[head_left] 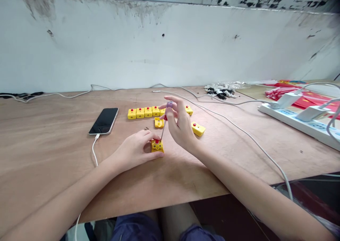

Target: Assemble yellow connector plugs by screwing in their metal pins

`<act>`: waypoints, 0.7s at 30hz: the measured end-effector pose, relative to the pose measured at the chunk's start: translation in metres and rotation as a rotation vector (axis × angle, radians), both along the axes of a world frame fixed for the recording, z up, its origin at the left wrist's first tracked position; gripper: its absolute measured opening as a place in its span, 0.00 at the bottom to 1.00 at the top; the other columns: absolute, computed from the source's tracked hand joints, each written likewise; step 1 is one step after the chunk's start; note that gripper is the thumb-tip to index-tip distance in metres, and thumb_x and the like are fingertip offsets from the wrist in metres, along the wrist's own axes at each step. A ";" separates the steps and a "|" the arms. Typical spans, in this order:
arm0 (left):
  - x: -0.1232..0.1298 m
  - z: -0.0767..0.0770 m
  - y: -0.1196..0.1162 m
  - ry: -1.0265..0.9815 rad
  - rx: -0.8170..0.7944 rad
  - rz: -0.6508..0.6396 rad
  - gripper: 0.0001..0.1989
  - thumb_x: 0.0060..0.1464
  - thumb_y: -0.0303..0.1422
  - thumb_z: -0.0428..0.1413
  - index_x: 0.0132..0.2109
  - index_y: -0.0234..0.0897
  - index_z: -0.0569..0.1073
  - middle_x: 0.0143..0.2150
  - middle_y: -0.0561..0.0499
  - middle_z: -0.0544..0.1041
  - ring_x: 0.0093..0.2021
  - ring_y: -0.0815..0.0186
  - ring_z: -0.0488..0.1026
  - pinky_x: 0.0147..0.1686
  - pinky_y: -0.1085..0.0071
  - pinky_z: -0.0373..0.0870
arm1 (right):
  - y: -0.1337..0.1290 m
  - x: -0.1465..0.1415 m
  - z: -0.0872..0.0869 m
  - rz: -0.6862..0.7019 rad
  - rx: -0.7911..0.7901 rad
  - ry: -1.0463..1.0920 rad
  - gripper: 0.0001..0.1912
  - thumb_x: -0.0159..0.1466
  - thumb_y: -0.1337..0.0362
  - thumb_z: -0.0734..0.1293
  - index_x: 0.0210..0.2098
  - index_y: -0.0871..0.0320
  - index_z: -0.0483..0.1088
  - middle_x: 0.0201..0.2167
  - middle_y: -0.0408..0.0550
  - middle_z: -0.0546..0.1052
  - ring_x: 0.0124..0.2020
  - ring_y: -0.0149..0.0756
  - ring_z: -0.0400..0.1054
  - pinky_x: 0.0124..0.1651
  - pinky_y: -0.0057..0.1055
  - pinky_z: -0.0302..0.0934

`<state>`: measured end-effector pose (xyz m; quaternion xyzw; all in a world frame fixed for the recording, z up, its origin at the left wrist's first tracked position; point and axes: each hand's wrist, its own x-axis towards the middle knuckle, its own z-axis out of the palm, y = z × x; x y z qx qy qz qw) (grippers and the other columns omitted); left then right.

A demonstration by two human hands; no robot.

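Observation:
My left hand grips a small yellow plastic case with a red button, steadying it on the wooden table between thumb and fingers. In my right hand is a screwdriver with a clear purple-and-red handle, held upright. Its thin shaft runs down to the right side of the case; whether the tip sits in a screw is too small to tell. Just beyond lies an open yellow shell piece. A few tiny screws rest beside it. Another yellow case lies right of my right wrist.
A row of yellow cases with red buttons stands behind my hands, partly hidden. A phone on a cable lies left. A white cable crosses the right side toward a power strip. Black and white parts lie by the wall.

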<state>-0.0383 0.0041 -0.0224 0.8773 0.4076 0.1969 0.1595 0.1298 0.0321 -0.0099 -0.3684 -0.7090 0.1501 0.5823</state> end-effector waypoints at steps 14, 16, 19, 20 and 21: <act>0.000 0.002 -0.001 -0.007 -0.008 0.001 0.16 0.53 0.45 0.58 0.44 0.40 0.71 0.36 0.52 0.72 0.38 0.62 0.70 0.38 0.67 0.65 | 0.000 0.000 0.000 -0.034 0.050 -0.016 0.12 0.65 0.61 0.60 0.48 0.52 0.59 0.33 0.42 0.70 0.29 0.30 0.66 0.33 0.31 0.63; 0.001 0.002 -0.001 -0.005 -0.009 -0.004 0.16 0.53 0.45 0.58 0.44 0.41 0.71 0.36 0.53 0.72 0.38 0.62 0.70 0.38 0.67 0.65 | 0.000 -0.001 -0.002 -0.041 0.091 -0.039 0.14 0.65 0.62 0.60 0.51 0.51 0.59 0.35 0.43 0.69 0.31 0.31 0.66 0.35 0.32 0.64; 0.001 0.002 -0.001 -0.005 -0.011 0.000 0.16 0.53 0.44 0.58 0.44 0.41 0.71 0.37 0.53 0.72 0.38 0.62 0.70 0.38 0.68 0.65 | -0.001 -0.001 -0.002 0.020 0.069 -0.011 0.16 0.68 0.65 0.54 0.54 0.50 0.56 0.37 0.44 0.71 0.28 0.30 0.66 0.35 0.33 0.65; 0.001 0.002 -0.001 -0.005 -0.011 0.003 0.16 0.52 0.44 0.58 0.44 0.41 0.71 0.37 0.53 0.72 0.38 0.62 0.70 0.38 0.68 0.65 | -0.001 -0.001 -0.002 0.032 0.050 -0.004 0.15 0.68 0.64 0.54 0.54 0.50 0.56 0.37 0.44 0.71 0.27 0.29 0.66 0.34 0.33 0.65; 0.001 0.002 -0.001 -0.003 -0.010 0.005 0.16 0.52 0.44 0.58 0.44 0.41 0.71 0.37 0.53 0.72 0.37 0.62 0.70 0.38 0.68 0.65 | -0.001 0.000 -0.002 0.025 0.040 -0.007 0.14 0.68 0.63 0.55 0.53 0.50 0.56 0.37 0.44 0.71 0.27 0.30 0.66 0.34 0.33 0.65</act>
